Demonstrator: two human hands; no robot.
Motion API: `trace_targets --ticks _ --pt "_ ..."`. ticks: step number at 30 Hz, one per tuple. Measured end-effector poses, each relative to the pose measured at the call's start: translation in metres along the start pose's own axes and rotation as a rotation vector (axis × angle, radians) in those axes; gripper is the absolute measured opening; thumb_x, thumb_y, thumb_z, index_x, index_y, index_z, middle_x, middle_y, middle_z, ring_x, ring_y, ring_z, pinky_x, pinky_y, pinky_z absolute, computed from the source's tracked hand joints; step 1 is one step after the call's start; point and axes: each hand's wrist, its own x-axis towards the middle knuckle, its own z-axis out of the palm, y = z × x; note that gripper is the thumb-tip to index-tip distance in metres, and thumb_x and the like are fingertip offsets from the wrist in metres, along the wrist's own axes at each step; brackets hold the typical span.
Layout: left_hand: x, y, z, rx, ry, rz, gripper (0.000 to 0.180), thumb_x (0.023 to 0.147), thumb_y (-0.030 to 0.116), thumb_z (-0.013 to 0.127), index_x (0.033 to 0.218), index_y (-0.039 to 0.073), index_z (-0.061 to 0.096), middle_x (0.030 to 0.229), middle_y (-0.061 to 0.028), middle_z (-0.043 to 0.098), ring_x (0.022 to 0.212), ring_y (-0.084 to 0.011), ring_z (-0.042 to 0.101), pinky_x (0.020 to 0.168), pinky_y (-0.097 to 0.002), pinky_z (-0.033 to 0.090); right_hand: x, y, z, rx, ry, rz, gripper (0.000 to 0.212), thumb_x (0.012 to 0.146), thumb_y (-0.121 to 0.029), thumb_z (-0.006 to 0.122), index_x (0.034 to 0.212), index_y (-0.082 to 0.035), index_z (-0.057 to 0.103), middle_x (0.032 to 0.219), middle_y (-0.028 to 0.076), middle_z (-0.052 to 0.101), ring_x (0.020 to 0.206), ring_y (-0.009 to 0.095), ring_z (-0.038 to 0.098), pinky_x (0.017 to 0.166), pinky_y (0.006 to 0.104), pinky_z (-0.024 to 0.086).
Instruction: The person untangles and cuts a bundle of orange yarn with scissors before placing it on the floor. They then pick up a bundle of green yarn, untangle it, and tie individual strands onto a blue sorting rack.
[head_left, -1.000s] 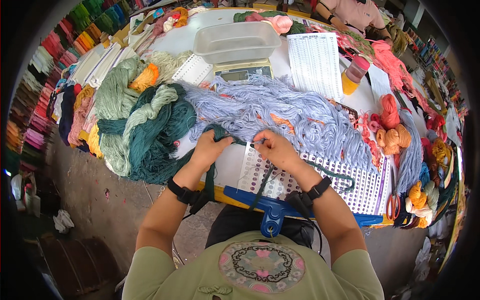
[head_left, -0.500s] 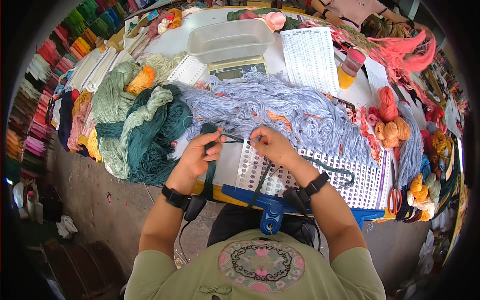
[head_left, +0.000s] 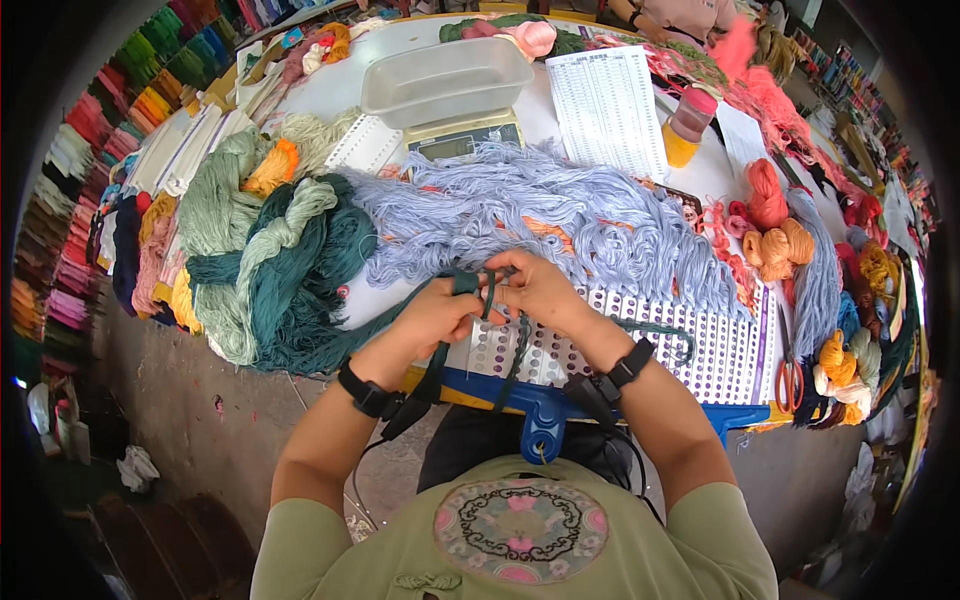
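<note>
My left hand [head_left: 440,312] is closed round a dark green thread skein [head_left: 430,378], part of which hangs over the table edge. Close against it, my right hand [head_left: 532,292] pinches dark green strands at the fingertips, and a loop of them passes between the two hands. Exactly how the strands cross is hidden by the fingers. Below my hands lies a white card with rows of punched holes [head_left: 715,350], and a dark green strand trails over it to the right. A blue clipboard clip [head_left: 541,425] sits along the card's near edge.
Dark green skeins [head_left: 290,310] heap at the left, beside pale green ones [head_left: 215,215]. A lavender-blue thread pile [head_left: 540,205] spans the middle. Behind stand a scale [head_left: 462,138] with a plastic tub [head_left: 445,85] and a pink-lidded jar [head_left: 690,125]. Scissors [head_left: 790,380] lie right.
My left hand has moved right and slightly down, bringing the dark green skein up to my right hand. The strand stretched between them is now a short loop. A co-worker's pink-red thread has shifted.
</note>
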Motion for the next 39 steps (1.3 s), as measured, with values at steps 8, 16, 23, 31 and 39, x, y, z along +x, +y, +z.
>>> trace_targets --ticks 8,16,23,31,39 --pt "0.011 -0.011 -0.052 0.765 0.389 0.306 0.041 0.095 0.037 0.057 0.082 -0.001 0.064 0.074 -0.0104 0.064 0.056 -0.0211 0.055 0.053 -0.0354 0.044 0.010 0.015 -0.011 -0.280 -0.007 -0.057 0.021 0.083 -0.016 0.070 0.099 -0.004 0.064 0.074 0.007 0.064 0.067 0.017 0.061 0.062 0.0318 0.048" --pt "-0.121 0.064 -0.146 -0.458 0.322 0.225 0.027 0.101 0.027 0.047 0.082 0.010 0.051 0.060 0.0063 0.036 0.041 -0.0033 0.027 0.034 -0.0177 0.021 0.006 0.006 -0.006 -0.593 0.125 -0.119 0.014 0.083 -0.020 0.065 0.086 -0.007 0.064 0.081 0.010 0.066 0.077 0.029 0.064 0.067 0.0400 0.049" --pt "-0.176 0.096 -0.221 -0.533 0.536 0.547 0.026 0.102 0.028 0.046 0.087 0.008 0.053 0.064 0.0041 0.038 0.046 -0.0050 0.029 0.035 -0.0204 0.020 0.006 0.008 -0.002 -0.632 0.145 -0.126 0.011 0.082 -0.019 0.063 0.087 -0.008 0.063 0.084 0.010 0.066 0.081 0.030 0.064 0.070 0.0408 0.050" --pt "-0.367 0.111 -0.390 0.856 1.582 0.764 0.026 0.089 0.023 0.061 0.108 0.006 0.067 0.093 -0.0066 0.070 0.062 -0.0124 0.056 0.053 -0.0278 0.044 0.002 0.005 0.005 -0.611 0.115 -0.180 0.013 0.080 -0.018 0.067 0.088 -0.009 0.063 0.085 0.008 0.065 0.083 0.028 0.064 0.072 0.0395 0.050" --pt "-0.504 0.027 -0.315 0.387 1.351 0.911 0.035 0.099 0.027 0.050 0.107 -0.007 0.054 0.091 -0.0075 0.057 0.078 -0.0159 0.052 0.074 -0.0244 0.042 0.005 0.010 0.005 -0.589 0.107 -0.210 0.015 0.081 -0.017 0.068 0.092 -0.008 0.063 0.082 0.007 0.064 0.076 0.024 0.063 0.068 0.0361 0.049"
